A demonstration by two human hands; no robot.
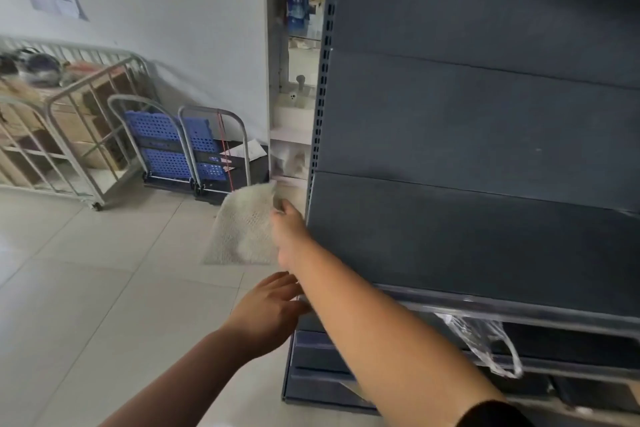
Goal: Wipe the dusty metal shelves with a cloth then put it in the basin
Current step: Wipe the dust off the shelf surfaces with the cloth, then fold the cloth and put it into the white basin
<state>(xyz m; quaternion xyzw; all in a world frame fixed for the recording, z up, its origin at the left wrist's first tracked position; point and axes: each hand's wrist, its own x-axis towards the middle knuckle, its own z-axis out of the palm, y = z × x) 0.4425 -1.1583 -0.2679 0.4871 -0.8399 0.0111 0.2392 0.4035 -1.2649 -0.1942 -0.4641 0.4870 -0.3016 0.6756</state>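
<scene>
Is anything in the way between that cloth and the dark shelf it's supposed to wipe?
Nothing visible. The right hand holds the cloth hanging just left of the shelf, whose surface is bare. The basin is not in view.

Head view, down toward shelves (485, 236)

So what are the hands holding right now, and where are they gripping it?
The right hand pinches the white cloth by its upper edge; the left hand holds nothing.
</scene>
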